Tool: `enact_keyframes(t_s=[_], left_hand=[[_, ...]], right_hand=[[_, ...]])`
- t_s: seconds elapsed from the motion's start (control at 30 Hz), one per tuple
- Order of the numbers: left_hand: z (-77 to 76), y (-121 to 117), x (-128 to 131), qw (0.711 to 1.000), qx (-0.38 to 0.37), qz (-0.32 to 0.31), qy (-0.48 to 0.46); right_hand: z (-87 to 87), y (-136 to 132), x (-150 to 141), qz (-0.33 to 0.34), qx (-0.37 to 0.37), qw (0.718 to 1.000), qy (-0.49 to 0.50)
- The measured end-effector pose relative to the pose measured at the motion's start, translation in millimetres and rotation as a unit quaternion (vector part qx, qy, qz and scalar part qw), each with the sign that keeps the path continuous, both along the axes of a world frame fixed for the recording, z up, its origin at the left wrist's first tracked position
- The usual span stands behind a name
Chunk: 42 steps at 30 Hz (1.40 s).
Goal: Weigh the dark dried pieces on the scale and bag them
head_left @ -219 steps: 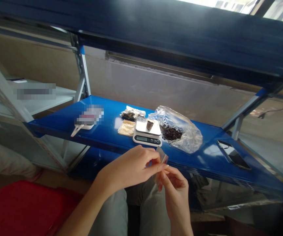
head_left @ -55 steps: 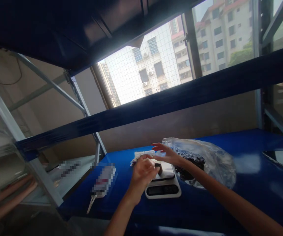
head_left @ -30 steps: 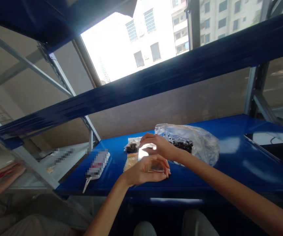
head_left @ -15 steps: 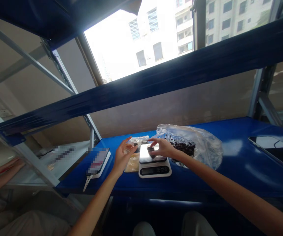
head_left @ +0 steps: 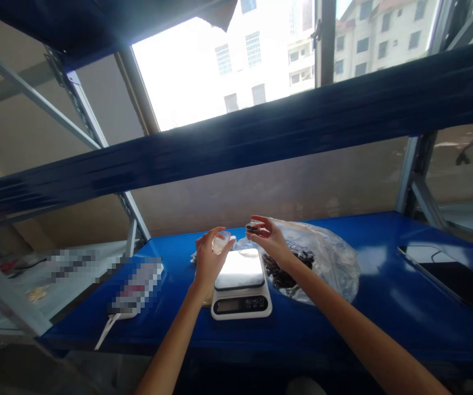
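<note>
My right hand (head_left: 270, 238) pinches a small round clear container (head_left: 253, 226) with dark pieces in it, raised behind the scale. The fingers of my left hand (head_left: 209, 258) curl around a small clear plastic piece (head_left: 221, 242), whose exact kind I cannot make out. Between my forearms sits a white digital kitchen scale (head_left: 241, 304), its shiny plate bare and its display unreadable. Under my right wrist lies a large clear plastic bag (head_left: 335, 260) holding many dark, glossy pieces (head_left: 281, 274). My left hand mostly covers some packaging on the table.
At left on the blue tabletop (head_left: 170, 323) is a white device (head_left: 140, 288), partly blurred out, with a white cable (head_left: 107, 332). A dark phone-like slab (head_left: 446, 277) lies at the right. A blue shelf beam (head_left: 228, 145) crosses in front of the window.
My right hand has lifted the small container off the scale plate, up and away from me. My left hand still holds the clear piece. The camera view has shifted.
</note>
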<state>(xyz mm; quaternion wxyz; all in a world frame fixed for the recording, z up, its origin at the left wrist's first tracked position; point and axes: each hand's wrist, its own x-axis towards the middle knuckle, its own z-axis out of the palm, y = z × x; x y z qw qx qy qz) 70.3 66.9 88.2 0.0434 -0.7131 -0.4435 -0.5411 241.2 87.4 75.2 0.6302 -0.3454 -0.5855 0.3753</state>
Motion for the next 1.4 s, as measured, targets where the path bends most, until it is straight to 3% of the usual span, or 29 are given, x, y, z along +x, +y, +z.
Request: enact_keyframes(t_s=[0.13, 0.27, 0.47, 0.73, 0.93, 1.2, 1.4], left_hand=[[-8.3, 12.5, 15.3, 1.0, 0.002, -0.008, 0.024], [-8.1, 16.4, 21.8, 0.998, 0.016, -0.016, 0.062], [-15.9, 15.0, 11.5, 0.998, -0.002, -0.021, 0.065], [-35.0, 9.0, -3.0, 0.998, -0.036, -0.025, 0.046], [-39.8, 8.3, -4.1, 0.997, -0.054, -0.04, 0.045], [-42.6, 5.7, -2.8, 0.996, -0.076, -0.039, 0.026], [-43.4, 4.1, -1.4, 0.995, -0.074, -0.063, 0.013]], right_hand=[[3.8, 0.9, 2.3, 0.0, 0.018, 0.999, 0.03], [5.0, -0.1, 6.9, -0.001, 0.007, 1.0, -0.017], [7.2, -6.5, 8.9, 0.017, 0.01, 0.999, -0.047], [-3.9, -6.1, 2.0, 0.056, 0.017, 0.995, -0.079], [-7.5, -9.7, -1.1, 0.081, 0.05, 0.988, -0.12], [-15.0, -4.7, 0.2, 0.1, 0.032, 0.988, -0.115], [-18.6, -2.8, -0.7, 0.071, 0.016, 0.991, -0.111]])
